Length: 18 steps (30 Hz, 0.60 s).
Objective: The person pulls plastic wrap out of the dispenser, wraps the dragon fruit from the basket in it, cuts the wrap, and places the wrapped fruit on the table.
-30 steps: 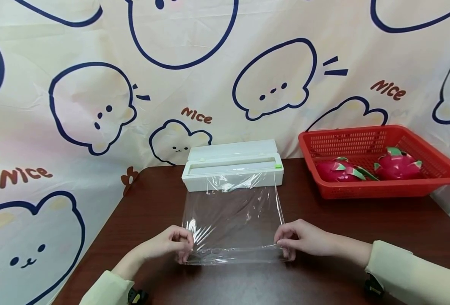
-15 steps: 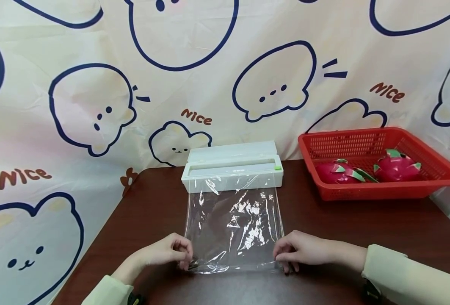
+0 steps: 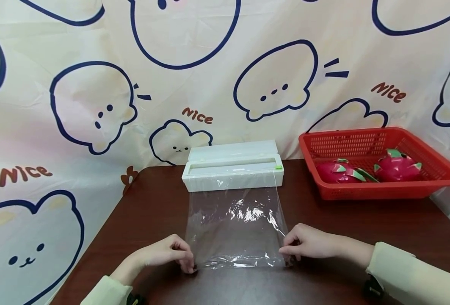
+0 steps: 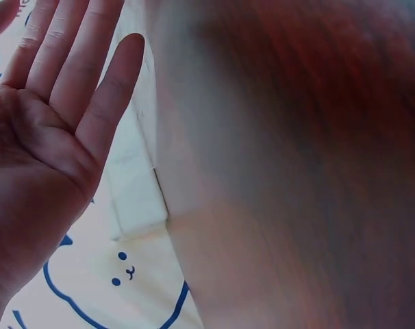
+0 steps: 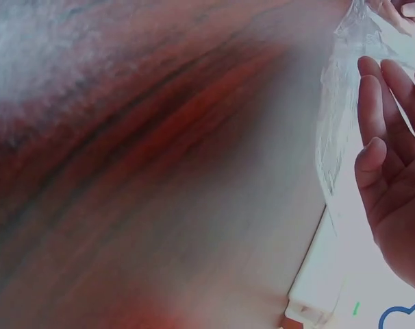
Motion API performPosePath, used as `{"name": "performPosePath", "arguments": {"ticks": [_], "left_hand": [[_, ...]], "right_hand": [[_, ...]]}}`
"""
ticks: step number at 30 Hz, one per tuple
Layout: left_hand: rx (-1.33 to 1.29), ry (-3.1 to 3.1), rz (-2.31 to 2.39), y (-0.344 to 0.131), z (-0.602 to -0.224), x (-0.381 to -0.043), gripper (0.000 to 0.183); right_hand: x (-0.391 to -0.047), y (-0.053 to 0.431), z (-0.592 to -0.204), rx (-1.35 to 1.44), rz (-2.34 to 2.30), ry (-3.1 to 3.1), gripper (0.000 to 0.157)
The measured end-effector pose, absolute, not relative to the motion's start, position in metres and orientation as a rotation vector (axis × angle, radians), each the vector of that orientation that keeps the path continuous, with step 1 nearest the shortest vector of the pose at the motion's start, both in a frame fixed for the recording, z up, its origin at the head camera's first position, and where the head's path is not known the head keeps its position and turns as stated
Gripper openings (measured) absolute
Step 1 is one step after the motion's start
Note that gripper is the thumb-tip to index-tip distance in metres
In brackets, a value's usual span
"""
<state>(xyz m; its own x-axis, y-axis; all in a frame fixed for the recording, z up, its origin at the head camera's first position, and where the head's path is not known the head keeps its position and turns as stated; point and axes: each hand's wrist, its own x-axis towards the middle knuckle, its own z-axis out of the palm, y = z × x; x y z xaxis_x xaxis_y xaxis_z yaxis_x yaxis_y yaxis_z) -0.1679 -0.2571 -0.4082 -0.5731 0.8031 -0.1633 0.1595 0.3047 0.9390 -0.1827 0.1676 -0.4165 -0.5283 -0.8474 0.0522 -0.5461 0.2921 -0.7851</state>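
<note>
A sheet of clear cling film (image 3: 232, 228) stretches toward me from a white cling film dispenser box (image 3: 232, 182), whose lid is up at the back. At the film's near left corner, my left hand (image 3: 167, 254) pinches the edge low over the table. The near right corner is pinched by my right hand (image 3: 312, 242), and the film between them lies fairly smooth with a crinkled front edge. In the right wrist view the film (image 5: 334, 130) hangs beside the fingers. The left wrist view shows the palm side of the left hand (image 4: 57, 116), with the thumb mostly out of frame.
A red plastic basket (image 3: 377, 190) stands at the right back, holding two pink dragon fruits (image 3: 398, 167). The dark wooden table (image 3: 148, 207) backs onto a cream cloth (image 3: 209, 84) printed with bears. A green slider (image 3: 279, 167) sits at the box's right end.
The left hand has come lower toward me. My right hand dipped, then rose and shifted slightly right. The film has become smoother and its glare has changed; the box has not moved.
</note>
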Motion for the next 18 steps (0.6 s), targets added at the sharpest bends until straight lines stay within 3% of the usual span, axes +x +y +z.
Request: {"name": "performPosePath", "arguments": {"ticks": [9,18], "left_hand": [[0.886,2.031,1.254,-0.257,-0.406,-0.17,0.016],[0.951,2.257,1.25,-0.258,-0.394,-0.185,0.011]], "right_hand": [[-0.185,0.175,-0.423,-1.291,-1.103,2.249,0.01],[-0.189,0.181,-0.406,-1.31,-1.145,2.319,0.003]]}}
